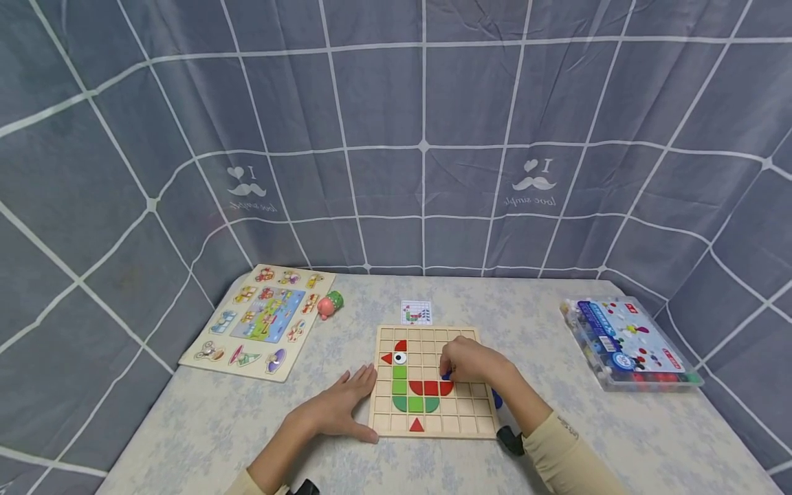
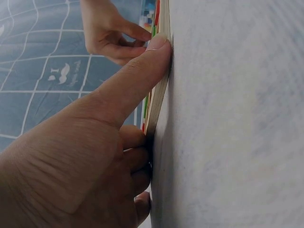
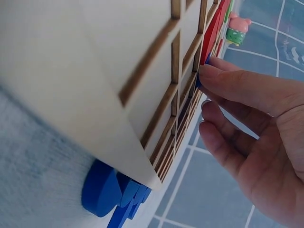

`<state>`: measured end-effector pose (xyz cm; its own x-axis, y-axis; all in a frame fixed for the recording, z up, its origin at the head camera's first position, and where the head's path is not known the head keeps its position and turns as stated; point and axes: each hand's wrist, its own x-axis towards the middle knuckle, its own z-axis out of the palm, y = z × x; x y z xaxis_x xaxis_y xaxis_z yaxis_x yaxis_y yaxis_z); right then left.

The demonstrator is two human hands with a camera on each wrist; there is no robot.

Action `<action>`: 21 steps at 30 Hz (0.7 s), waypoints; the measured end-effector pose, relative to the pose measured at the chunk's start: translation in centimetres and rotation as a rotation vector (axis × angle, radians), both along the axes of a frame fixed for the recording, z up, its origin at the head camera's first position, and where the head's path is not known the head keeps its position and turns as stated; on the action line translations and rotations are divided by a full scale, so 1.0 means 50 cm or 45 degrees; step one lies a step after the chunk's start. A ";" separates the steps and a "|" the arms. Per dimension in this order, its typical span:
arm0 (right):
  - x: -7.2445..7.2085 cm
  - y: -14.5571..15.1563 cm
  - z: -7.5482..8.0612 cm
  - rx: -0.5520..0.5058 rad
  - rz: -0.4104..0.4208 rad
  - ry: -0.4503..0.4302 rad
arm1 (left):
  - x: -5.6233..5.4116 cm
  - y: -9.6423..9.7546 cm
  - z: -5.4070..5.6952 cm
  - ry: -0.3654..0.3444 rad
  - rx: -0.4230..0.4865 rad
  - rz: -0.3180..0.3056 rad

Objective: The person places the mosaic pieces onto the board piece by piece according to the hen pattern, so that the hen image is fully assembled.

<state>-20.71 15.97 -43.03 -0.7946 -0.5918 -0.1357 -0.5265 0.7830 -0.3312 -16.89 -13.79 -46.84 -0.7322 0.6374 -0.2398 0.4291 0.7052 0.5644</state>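
Observation:
A wooden grid board [image 1: 460, 421] lies on the table with red, green and white pieces set in its squares, including a white disc [image 1: 400, 358] like an eye and a lone red triangle [image 1: 416, 425]. Thumb and fingertips of my right hand [image 1: 475, 361] pinch a small blue piece [image 3: 198, 82] over the grid, just above the red row [image 1: 431, 388]; the fingers partly cover its shape. My left hand [image 1: 340, 409] rests on the table along the board's left side, its thumb touching the edge in the left wrist view.
Several loose blue pieces [image 3: 100, 188] lie beside the board's right edge. A small pattern card [image 1: 416, 313] is behind the board. Farther left are a picture puzzle board [image 1: 287, 371] and a pink and green figurine [image 1: 331, 304]. On the right lies a clear plastic case [image 1: 631, 344].

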 end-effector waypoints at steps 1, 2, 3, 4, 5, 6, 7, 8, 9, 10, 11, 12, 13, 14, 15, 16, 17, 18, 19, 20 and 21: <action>0.000 0.001 -0.001 -0.004 0.004 0.003 | 0.000 0.000 0.000 -0.001 -0.001 -0.001; 0.001 0.001 -0.001 -0.009 0.007 0.006 | 0.000 0.000 -0.001 -0.002 -0.002 -0.002; 0.002 0.002 -0.001 -0.013 0.011 0.010 | 0.000 0.000 -0.002 -0.003 -0.004 -0.002; 0.002 0.002 -0.002 -0.017 0.013 0.012 | 0.000 -0.001 -0.002 -0.004 -0.006 -0.002; 0.003 0.003 -0.002 -0.022 0.016 0.013 | 0.000 -0.001 -0.003 -0.004 -0.007 -0.002; 0.003 0.003 -0.002 -0.030 0.019 0.016 | 0.000 -0.001 -0.003 -0.003 -0.006 -0.003; 0.004 0.004 -0.002 -0.035 0.022 0.018 | 0.000 -0.001 -0.004 -0.001 -0.008 -0.005; 0.004 0.005 -0.002 -0.040 0.024 0.021 | -0.001 -0.001 -0.004 0.002 -0.009 -0.007; 0.004 0.006 -0.003 -0.047 0.022 0.016 | -0.001 -0.001 -0.004 0.003 -0.009 -0.008; 0.004 0.008 -0.002 -0.061 0.015 0.010 | -0.001 -0.001 -0.004 0.004 -0.007 -0.010; 0.005 0.012 -0.002 -0.071 0.002 0.006 | -0.001 -0.001 -0.004 0.006 -0.007 -0.013; 0.005 0.015 -0.002 -0.092 -0.022 -0.008 | -0.001 -0.001 -0.004 0.006 -0.006 -0.013; 0.006 0.020 -0.002 -0.106 -0.049 -0.015 | -0.002 -0.001 -0.003 0.004 -0.005 -0.012; 0.006 0.026 -0.001 -0.123 -0.080 -0.023 | -0.002 -0.001 -0.003 0.000 -0.003 -0.010; 0.008 0.032 0.000 -0.144 -0.116 -0.037 | -0.002 -0.001 -0.002 -0.002 -0.001 -0.008; 0.009 0.040 -0.001 -0.162 -0.153 -0.046 | -0.002 -0.001 -0.002 -0.006 0.000 -0.006; 0.010 0.048 -0.001 -0.177 -0.189 -0.056 | -0.002 -0.001 -0.002 -0.006 -0.001 -0.005; 0.011 0.056 -0.001 -0.199 -0.222 -0.071 | -0.002 -0.001 -0.001 -0.009 0.000 -0.003; 0.013 0.065 -0.002 -0.209 -0.250 -0.078 | -0.003 -0.001 -0.001 -0.009 0.002 -0.002; 0.015 0.075 -0.002 -0.226 -0.282 -0.096 | -0.003 -0.001 -0.001 -0.006 0.004 -0.004; 0.017 0.084 -0.003 -0.240 -0.317 -0.113 | -0.003 -0.001 -0.001 -0.002 0.005 -0.006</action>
